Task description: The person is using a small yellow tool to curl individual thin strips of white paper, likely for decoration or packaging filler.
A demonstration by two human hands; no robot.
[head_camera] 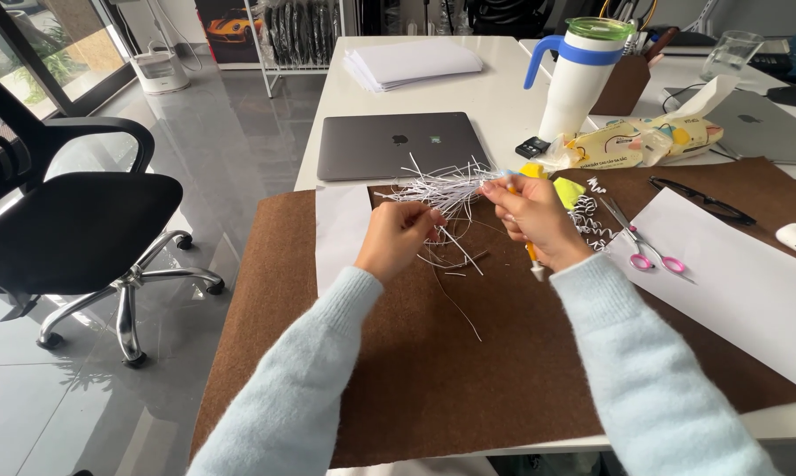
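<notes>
Bundle of thin white paper strips [442,189] is pinched betw. left hand [398,238] and right hand [532,216], over brown felt mat [433,370]. Slim yellow-orange pen-shaped tool [533,256] is also gripped in right hand. Pink-handled scissors [640,242] lie near, to the right.

Bright, even daylight from the windows [28,44] at left; glossy floor [195,159] glares; edges slightly warped.

Both arms wear pale blue, fuzzy knit sleeves reaching the wrists; left hand [398,236] at ten o'clock of centre, right hand [534,219] at one o'clock, both bare
</notes>
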